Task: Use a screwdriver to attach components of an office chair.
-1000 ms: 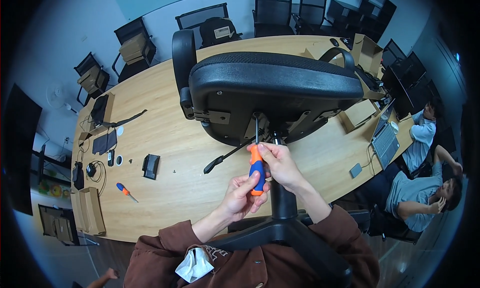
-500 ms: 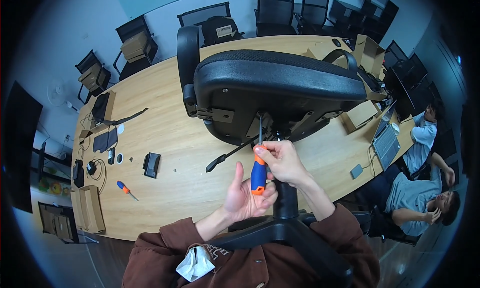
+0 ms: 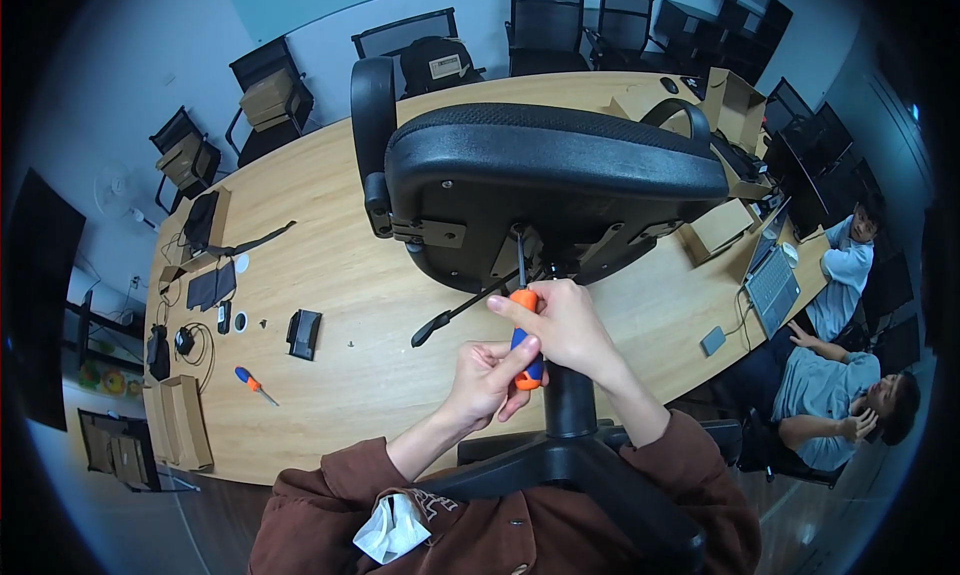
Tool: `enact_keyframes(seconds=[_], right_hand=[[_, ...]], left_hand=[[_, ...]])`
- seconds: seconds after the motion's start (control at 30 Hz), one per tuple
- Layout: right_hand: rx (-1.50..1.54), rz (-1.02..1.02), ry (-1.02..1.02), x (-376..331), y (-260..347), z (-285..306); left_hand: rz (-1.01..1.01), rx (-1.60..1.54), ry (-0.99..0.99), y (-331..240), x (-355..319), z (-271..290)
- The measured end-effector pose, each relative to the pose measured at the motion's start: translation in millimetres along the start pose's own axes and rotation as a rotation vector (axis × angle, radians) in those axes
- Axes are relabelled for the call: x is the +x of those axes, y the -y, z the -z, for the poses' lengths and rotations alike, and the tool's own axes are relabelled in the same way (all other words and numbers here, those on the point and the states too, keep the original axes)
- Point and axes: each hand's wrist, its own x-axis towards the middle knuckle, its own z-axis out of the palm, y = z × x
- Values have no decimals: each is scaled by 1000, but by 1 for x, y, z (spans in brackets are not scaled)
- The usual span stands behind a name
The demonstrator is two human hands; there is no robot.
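An orange-and-blue screwdriver point(image 3: 526, 350) points up under a black office chair point(image 3: 560, 160), its shaft reaching a fitting on the seat's underside. My right hand point(image 3: 572, 325) is closed around the upper part of the handle. Lower down, my left hand point(image 3: 490, 383) pinches the butt of the same handle between thumb and fingers. The exact contact of the tip is too small to make out. Beside my hands, a black adjustment lever point(image 3: 440, 325) sticks out from under the seat. The chair's gas column point(image 3: 570, 400) stands just behind my hands, above the star base point(image 3: 600, 475).
On the wooden table point(image 3: 300, 195) lie a second screwdriver point(image 3: 256, 385), a black bracket-like part point(image 3: 304, 333), cables and cardboard boxes point(image 3: 180, 423). At the right, two people point(image 3: 830, 395) sit near a laptop point(image 3: 772, 293). Mesh chairs point(image 3: 545, 25) line the far wall.
My left hand has gone from loosely spread beside the handle to fingers closed on its lower end. My right hand has rolled over the handle, its thumb now pointing left.
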Motion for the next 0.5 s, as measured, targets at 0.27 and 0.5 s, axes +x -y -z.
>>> enact_keyframes(seconds=[0.27, 0.5], right_hand=[[-75, -28, 38, 10, -5, 0], [303, -185, 241, 14, -18, 5]], left_hand=[[-205, 594, -403, 8, 8, -7], [82, -450, 495, 13, 2, 21]])
